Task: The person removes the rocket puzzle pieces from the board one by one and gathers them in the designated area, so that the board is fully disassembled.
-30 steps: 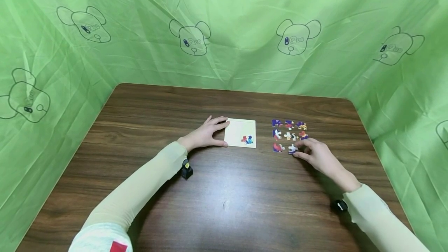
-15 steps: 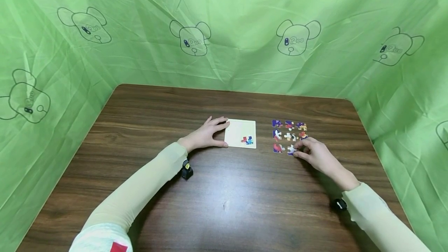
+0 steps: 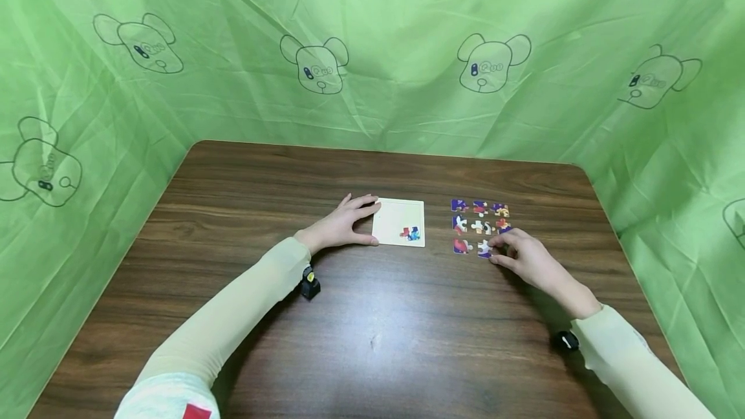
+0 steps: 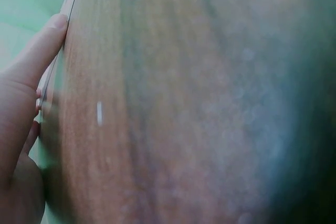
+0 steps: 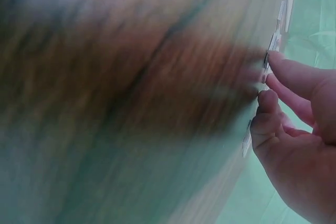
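A pale square puzzle board (image 3: 387, 218) lies flat in the head view, with a red and blue jigsaw piece (image 3: 410, 233) in its near right corner. My left hand (image 3: 340, 225) rests at the board's left edge, thumb and fingers extended and touching its left corners. To the board's right, loose jigsaw pieces (image 3: 480, 208) lie in rows. My right hand (image 3: 520, 254) has thumb and fingertips on a white and purple puzzle piece (image 3: 484, 249) in the nearest row, pinching its right side. The right wrist view shows bent fingers (image 5: 268, 100) at the table surface; the piece is mostly hidden there.
Dark wood-grain table (image 3: 361, 341) lies under everything. Green cloth (image 3: 396, 96) with printed mouse heads hangs around its back and sides. Black wrist devices (image 3: 310, 282) are worn on both arms.
The white and purple piece has shifted slightly left and turned a little under my right fingertips. My left hand and the board stay in place.
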### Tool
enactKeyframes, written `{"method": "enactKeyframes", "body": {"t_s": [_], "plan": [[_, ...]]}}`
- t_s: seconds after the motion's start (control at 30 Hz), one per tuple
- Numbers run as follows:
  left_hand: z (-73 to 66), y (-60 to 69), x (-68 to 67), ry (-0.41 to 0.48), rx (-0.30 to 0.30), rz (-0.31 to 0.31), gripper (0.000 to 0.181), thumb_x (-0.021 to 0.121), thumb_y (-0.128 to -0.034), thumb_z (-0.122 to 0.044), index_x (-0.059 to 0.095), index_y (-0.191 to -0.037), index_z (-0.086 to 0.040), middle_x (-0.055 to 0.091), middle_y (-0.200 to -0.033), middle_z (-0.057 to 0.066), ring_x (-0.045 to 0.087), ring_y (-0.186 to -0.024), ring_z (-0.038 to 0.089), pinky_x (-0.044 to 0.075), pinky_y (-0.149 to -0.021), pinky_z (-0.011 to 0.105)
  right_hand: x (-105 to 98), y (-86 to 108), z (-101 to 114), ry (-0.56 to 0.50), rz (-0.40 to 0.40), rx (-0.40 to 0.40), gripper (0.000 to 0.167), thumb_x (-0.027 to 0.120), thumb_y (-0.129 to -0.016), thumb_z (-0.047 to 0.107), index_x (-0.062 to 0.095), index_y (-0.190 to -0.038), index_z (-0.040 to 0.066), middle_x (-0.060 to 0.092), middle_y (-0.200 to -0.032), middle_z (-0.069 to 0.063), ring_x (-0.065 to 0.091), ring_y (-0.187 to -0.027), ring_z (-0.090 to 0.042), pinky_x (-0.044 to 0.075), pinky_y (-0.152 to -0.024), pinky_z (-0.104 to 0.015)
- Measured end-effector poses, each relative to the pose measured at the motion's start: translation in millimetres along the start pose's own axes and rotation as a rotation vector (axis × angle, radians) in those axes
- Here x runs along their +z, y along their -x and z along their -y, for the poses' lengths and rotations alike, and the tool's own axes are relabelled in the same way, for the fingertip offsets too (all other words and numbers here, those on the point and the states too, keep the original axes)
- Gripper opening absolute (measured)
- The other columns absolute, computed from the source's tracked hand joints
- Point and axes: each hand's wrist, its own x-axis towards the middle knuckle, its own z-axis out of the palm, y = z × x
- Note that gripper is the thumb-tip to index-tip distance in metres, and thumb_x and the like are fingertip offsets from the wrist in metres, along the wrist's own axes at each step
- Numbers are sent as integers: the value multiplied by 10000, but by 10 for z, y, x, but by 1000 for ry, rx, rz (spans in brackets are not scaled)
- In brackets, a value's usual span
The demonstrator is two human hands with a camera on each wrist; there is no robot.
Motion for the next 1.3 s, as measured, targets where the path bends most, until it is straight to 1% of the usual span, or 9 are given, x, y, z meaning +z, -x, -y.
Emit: {"method": "enactKeyframes", "body": {"t_s": [0.3, 0.6, 0.87, 1.0, 1.17, 1.3], "plan": [[-9, 16, -20, 9, -2, 2, 903, 805, -902, -458, 396, -1601, -61, 307, -1685, 139, 221, -1577, 291, 15, -1263, 556, 0, -19, 5, 10, -15, -26, 222, 798, -901, 42, 735, -1113, 21, 643, -993, -105, 545, -777, -177, 460, -656, -308], [-5, 8, -15, 1, -5, 3, 901, 804, -904, -459, 394, -1603, -66, 305, -1685, 145, 218, -1578, 287, 14, -1263, 553, -9, -36, 3, 15, -2, -37, 230, 786, -913, 47, 725, -1134, 30, 648, -1015, -106, 558, -775, -190, 465, -656, -326], [8, 3, -8, -3, -9, 9, 909, 804, -901, -469, 390, -1607, -73, 304, -1687, 138, 216, -1579, 283, 3, -1265, 542, -9, -49, -9, 19, 4, -51, 233, 786, -918, 57, 718, -1138, 27, 648, -1022, -99, 565, -789, -180, 481, -665, -326], [7, 3, -9, -2, -12, 11, 911, 808, -898, -467, 391, -1607, -75, 305, -1686, 136, 217, -1579, 280, -3, -1266, 536, -11, -46, -2, 28, -10, -56, 243, 793, -913, 58, 717, -1141, 21, 642, -993, -88, 569, -780, -168, 486, -665, -329], [-6, 5, -17, 6, -16, 14, 909, 813, -897, -457, 392, -1606, -74, 303, -1687, 138, 215, -1579, 282, -3, -1266, 533, -18, -84, 66, 35, -45, -77, 249, 808, -903, 68, 722, -1133, 25, 649, -971, -70, 563, -757, -148, 478, -650, -318], [-16, 4, -17, 14, -16, 9, 907, 812, -897, -460, 397, -1604, -73, 306, -1682, 145, 225, -1575, 289, 2, -1266, 534, -14, -160, 171, 11, -43, -95, 232, 791, -919, 68, 726, -1139, 33, 646, -967, -77, 550, -756, -154, 465, -640, -314]]}}
